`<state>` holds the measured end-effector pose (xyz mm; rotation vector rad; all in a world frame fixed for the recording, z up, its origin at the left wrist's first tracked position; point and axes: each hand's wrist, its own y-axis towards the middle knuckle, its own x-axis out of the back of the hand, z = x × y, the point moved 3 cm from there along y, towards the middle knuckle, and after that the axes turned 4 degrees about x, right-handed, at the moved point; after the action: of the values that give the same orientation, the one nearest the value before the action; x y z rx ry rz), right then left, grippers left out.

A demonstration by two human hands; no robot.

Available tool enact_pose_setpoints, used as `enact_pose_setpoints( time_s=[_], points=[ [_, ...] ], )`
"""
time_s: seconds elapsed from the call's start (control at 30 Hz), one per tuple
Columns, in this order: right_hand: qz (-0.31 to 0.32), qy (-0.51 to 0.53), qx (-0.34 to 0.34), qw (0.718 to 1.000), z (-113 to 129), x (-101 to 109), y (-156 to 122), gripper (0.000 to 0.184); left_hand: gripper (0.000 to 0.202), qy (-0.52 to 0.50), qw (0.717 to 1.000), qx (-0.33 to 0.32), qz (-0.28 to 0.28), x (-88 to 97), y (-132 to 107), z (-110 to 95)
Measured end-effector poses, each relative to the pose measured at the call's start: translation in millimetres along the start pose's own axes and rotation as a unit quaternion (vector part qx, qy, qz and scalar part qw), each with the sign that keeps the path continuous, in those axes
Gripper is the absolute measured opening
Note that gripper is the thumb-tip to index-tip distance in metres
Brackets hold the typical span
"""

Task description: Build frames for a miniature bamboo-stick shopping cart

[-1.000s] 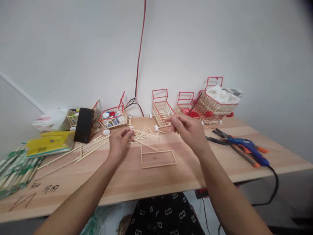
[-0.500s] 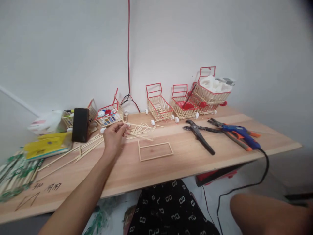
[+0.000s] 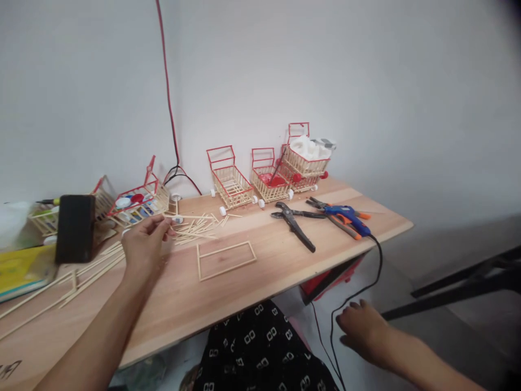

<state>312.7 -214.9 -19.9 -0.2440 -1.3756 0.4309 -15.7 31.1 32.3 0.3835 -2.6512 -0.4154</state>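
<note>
My left hand [image 3: 148,239] is closed in a pinch on a thin wooden stick [image 3: 189,217] above a loose pile of short sticks [image 3: 193,233]. A rectangular frame of sticks [image 3: 199,266] lies flat on the table [image 3: 179,309], to the right of that hand. Beyond the table's front edge, low on the right, my right hand [image 3: 360,328] hangs near a black cable [image 3: 345,296]. Its fingers are loosely bent and a little apart, with nothing visible in them.
Small stick-built carts [image 3: 232,187] with red rims stand along the wall. Pliers [image 3: 297,228] and a blue glue gun [image 3: 345,214] lie on the right. A black phone [image 3: 75,228] leans at left, beside long sticks [image 3: 91,277] and a yellow packet [image 3: 20,266].
The view has turned right, so the table's things appear farther left. My right hand has come further into view. My left hand still pinches near the stick pile.
</note>
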Motion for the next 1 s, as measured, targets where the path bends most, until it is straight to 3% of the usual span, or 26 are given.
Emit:
enact_pose_setpoints(
  time_s=[0.07,0.13,0.17,0.23,0.3,0.47,0.57,0.77,0.9,1.0],
  points=[
    [-0.024,0.115,0.061,0.991,-2.8,11.8,-29.4,0.024,0.023,0.0,1.0,-0.008,-0.006,-0.8,0.4,-0.3],
    [0.024,0.247,0.148,0.957,6.9,23.5,-47.0,0.033,0.023,-0.005,1.0,-0.015,-0.01,-1.7,0.0,-0.6],
    [0.019,0.3,0.141,0.943,9.8,30.7,-49.7,0.041,0.022,-0.006,1.0,-0.017,-0.007,-2.3,-0.4,-0.6],
    [-0.094,0.325,0.087,0.937,7.7,49.2,-46.4,0.047,0.021,-0.006,1.0,-0.019,0.004,-3.6,-1.0,-0.1],
    [-0.233,0.283,0.032,0.93,-4.0,68.0,-39.6,0.046,0.022,-0.007,1.0,-0.015,0.009,-4.3,-0.8,1.5],
    [-0.44,0.162,-0.094,0.878,-67.0,96.4,-25.1,0.041,0.027,-0.022,1.0,-0.011,-0.001,-3.7,0.1,1.3],
    [-0.474,0.072,-0.159,0.863,-109.4,97.3,-16.1,0.04,0.024,-0.03,0.999,-0.013,0.004,-2.9,-2.2,-4.9],
    [-0.442,0.008,-0.268,0.856,-167.4,88.7,-3.4,0.036,0.022,-0.031,0.999,-0.017,0.014,-1.5,-4.1,-9.7],
    [-0.459,0.025,-0.271,0.845,-166.5,92.5,0.7,0.036,0.022,-0.035,0.999,-0.017,0.011,-0.8,-1.0,-5.0],
    [-0.476,0.081,-0.209,0.85,-130.9,96.7,6.9,0.039,0.021,-0.03,0.999,-0.021,0.012,-0.6,-0.1,-3.9]
  ],
)
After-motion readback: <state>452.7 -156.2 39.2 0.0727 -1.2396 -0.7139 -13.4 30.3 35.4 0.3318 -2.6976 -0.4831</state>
